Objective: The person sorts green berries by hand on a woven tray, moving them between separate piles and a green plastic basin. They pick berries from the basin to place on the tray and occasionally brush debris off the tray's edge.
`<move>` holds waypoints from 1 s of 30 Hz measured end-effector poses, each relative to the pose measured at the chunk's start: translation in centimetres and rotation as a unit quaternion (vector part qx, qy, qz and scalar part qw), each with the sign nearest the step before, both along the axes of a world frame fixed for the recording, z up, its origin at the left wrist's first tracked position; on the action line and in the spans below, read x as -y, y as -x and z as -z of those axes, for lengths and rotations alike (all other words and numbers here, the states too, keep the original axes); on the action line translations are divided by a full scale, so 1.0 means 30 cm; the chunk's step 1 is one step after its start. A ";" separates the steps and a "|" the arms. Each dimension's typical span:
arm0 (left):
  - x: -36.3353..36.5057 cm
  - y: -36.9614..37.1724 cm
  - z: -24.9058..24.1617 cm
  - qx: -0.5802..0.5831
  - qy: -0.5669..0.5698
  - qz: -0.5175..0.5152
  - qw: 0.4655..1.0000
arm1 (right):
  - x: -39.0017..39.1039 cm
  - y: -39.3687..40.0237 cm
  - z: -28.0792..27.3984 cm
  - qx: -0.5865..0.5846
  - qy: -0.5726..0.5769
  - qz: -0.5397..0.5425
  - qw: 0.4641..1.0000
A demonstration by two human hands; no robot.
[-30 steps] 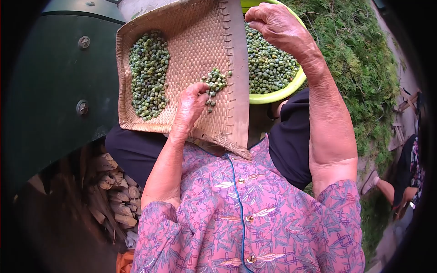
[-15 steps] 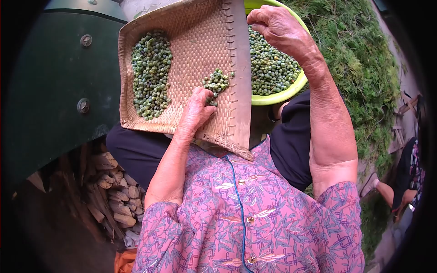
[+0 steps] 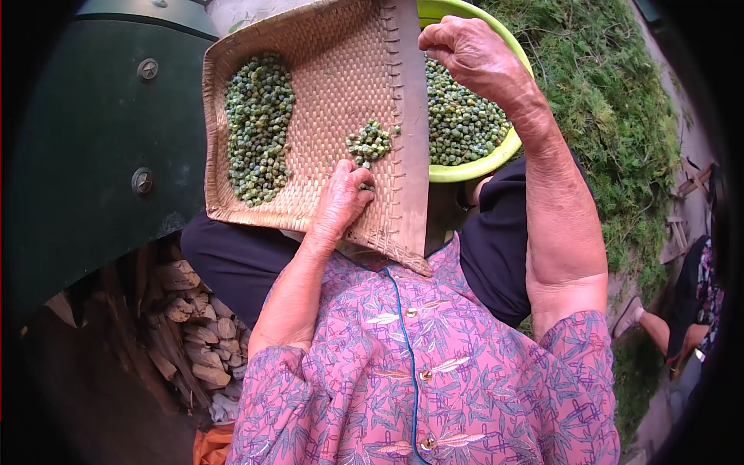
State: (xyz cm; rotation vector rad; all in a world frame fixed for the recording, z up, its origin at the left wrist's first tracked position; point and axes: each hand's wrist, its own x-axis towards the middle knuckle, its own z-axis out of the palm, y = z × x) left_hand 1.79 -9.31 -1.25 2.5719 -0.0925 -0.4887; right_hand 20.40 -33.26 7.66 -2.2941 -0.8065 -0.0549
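Note:
A woven winnowing basket (image 3: pixel 325 101) with a flat wooden lip rests tilted across my lap. Inside it, a long heap of small green berries (image 3: pixel 258 128) lies along the left side. A smaller pile of green berries (image 3: pixel 369 142) sits near the lip. Just below that pile my left hand (image 3: pixel 341 200) is closed, with a green berry showing at its fingertips. My right hand (image 3: pixel 473 58) is closed beside the lip's right edge, above a yellow-green basin (image 3: pixel 508 151) full of the same berries. Whatever its fingers hold is hidden.
Cut green foliage (image 3: pixel 589 108) covers the ground to the right. A dark green metal surface (image 3: pixel 93 139) with star-marked studs stands at left, above stacked firewood (image 3: pixel 205 333). Another person's leg (image 3: pixel 655 329) shows at the far right.
My left hand has shifted slightly right and down, away from the small pile, and its fingers have closed more. My right hand has moved only slightly.

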 end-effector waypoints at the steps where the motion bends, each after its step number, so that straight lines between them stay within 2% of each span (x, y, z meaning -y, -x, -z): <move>1: 0.000 0.002 0.003 0.000 0.000 0.000 1.000 | -0.001 0.001 0.001 -0.006 -0.006 0.005 1.000; 5: 0.016 0.007 0.000 0.020 0.029 -0.041 0.999 | -0.001 -0.004 0.009 0.022 0.007 0.000 1.000; 7: 0.021 0.006 -0.002 0.029 0.045 -0.054 0.997 | -0.003 0.001 -0.002 -0.006 0.012 0.007 1.000; 9: 0.027 0.000 -0.005 0.084 0.064 -0.075 0.992 | -0.001 0.002 -0.006 0.006 0.025 0.003 1.000; 12: 0.060 -0.040 -0.029 0.045 0.096 -0.117 0.987 | 0.004 -0.007 0.003 0.024 0.034 -0.004 0.999; 14: 0.120 -0.087 -0.032 -0.061 0.240 -0.198 0.948 | -0.008 -0.006 0.009 0.031 0.029 -0.009 0.999; 16: 0.218 -0.133 -0.121 -0.137 0.375 -0.233 0.887 | -0.016 0.004 0.006 -0.022 0.034 0.033 0.999; 17: 0.258 -0.147 -0.150 -0.137 0.376 -0.232 0.887 | -0.014 0.005 0.004 -0.021 0.035 0.033 0.999; 19: 0.306 -0.160 -0.183 -0.095 0.502 -0.201 0.836 | -0.012 0.009 0.002 -0.021 0.035 0.036 0.999; 20: 0.290 -0.160 -0.181 -0.095 0.502 -0.201 0.836 | -0.008 0.007 0.003 -0.021 0.035 0.036 0.998; 22: 0.213 -0.159 -0.169 -0.110 0.448 -0.200 0.865 | 0.003 -0.007 0.008 0.009 0.024 -0.003 1.000; 23: 0.165 -0.152 -0.148 -0.093 0.358 -0.211 0.905 | 0.005 -0.010 0.007 0.008 0.023 -0.002 1.000; 24: 0.091 -0.134 -0.053 0.017 0.244 -0.154 0.957 | 0.006 -0.013 0.005 0.020 0.031 -0.004 0.999; 25: 0.042 -0.113 -0.035 0.037 0.172 -0.147 0.973 | 0.004 -0.013 0.005 0.031 0.039 -0.006 0.999; 26: 0.020 -0.089 -0.039 0.058 0.099 -0.140 0.983 | 0.001 -0.011 0.005 0.030 0.039 -0.007 0.999; 27: 0.018 -0.066 -0.037 0.058 0.099 -0.141 0.983 | -0.004 -0.008 0.005 0.029 0.034 -0.003 0.999; 29: 0.023 -0.030 -0.039 0.071 -0.095 -0.101 0.988 | -0.014 -0.003 -0.001 0.029 0.029 -0.001 0.999; 30: 0.030 -0.023 -0.033 0.071 -0.094 -0.101 0.988 | -0.017 0.002 -0.006 0.018 0.034 0.001 0.999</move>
